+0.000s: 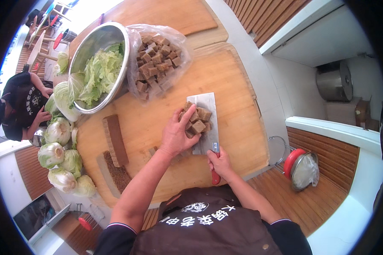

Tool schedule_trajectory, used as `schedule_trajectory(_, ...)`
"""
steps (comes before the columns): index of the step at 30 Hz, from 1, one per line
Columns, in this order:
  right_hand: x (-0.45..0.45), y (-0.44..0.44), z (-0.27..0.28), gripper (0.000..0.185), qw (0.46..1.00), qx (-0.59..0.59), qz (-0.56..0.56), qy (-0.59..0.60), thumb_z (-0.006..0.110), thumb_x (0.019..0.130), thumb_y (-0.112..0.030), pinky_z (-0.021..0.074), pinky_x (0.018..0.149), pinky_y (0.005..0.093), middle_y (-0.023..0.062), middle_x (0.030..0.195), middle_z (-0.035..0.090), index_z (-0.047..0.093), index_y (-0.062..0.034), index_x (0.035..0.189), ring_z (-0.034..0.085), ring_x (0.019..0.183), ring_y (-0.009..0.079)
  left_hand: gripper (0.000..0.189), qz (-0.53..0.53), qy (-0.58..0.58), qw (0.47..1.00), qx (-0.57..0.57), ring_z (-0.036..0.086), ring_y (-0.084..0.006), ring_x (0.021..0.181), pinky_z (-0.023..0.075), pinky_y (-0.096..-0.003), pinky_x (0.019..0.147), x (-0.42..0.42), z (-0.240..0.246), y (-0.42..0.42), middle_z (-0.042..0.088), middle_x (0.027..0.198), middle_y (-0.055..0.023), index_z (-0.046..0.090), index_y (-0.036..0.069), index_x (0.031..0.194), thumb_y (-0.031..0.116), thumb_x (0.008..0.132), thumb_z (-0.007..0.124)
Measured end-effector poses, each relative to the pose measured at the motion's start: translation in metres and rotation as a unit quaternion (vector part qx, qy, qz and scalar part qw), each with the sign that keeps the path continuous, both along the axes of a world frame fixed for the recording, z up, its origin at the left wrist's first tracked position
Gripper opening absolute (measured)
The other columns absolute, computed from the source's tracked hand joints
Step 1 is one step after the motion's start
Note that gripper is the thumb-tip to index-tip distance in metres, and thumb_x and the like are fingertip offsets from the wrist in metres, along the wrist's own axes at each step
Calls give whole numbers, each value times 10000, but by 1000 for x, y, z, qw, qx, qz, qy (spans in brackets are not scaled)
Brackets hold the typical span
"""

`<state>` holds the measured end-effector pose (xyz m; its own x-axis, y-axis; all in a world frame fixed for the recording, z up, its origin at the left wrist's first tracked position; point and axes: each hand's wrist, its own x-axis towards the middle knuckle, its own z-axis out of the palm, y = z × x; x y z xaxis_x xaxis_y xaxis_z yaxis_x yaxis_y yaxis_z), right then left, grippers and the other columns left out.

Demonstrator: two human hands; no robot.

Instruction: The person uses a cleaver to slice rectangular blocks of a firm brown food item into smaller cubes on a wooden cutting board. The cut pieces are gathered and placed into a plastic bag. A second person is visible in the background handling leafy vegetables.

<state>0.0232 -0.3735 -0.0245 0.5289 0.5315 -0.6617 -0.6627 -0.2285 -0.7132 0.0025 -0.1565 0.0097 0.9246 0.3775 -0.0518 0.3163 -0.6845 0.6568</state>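
Note:
My right hand (219,162) grips the red handle of a cleaver (207,98), whose broad blade lies flat under a heap of brown cubes (198,127). Spread over the left side of that heap, my left hand (180,130) presses against the cubes, which look like a frozen or firm block food. A clear plastic bag (183,63) beyond them holds many similar brown cubes (156,60). To the left lie a long brown slab (115,140) and a darker, rough-faced slab (116,172) on the wooden board (239,127).
A steel bowl (126,60) of torn cabbage leaves stands at the back left. Several cabbages (58,131) line the left edge. A co-worker (25,102) stands there, both hands at a cabbage. A stool with a red rim (293,164) holds a bagged bowl at right.

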Motion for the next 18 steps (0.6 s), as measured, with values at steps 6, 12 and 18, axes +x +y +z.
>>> schedule_trajectory(6, 43, 72, 49, 169, 996, 47, 5, -76, 608, 1012, -209, 440, 441, 264, 3, 658, 557, 557, -48, 1025, 538, 502, 72, 957, -4, -106, 994, 13, 586, -432, 1204, 516, -471, 1003, 37, 42, 71, 488, 1395, -237, 438, 242, 1521, 304, 653, 836)
schedule_trajectory(12, 134, 194, 59, 291, 920, -38, 73, -382, 636, 957, -264, 539, 619, 461, 192, 704, 661, 600, 11, 1045, 668, 639, 387, 992, 29, -121, 990, 60, 530, -439, 1278, 475, -497, 1041, 104, 53, 176, 439, 1457, -258, 334, 214, 1557, 340, 727, 861)
schedule_trajectory(18, 163, 245, 39, 352, 823, -203, 183, -498, 570, 987, -291, 528, 737, 568, 267, 868, 700, 565, 3, 1180, 673, 824, 489, 937, 94, 0, 986, 140, 436, -413, 1375, 400, -490, 1122, 135, 11, 206, 460, 1474, -227, 359, 165, 1546, 416, 780, 837)
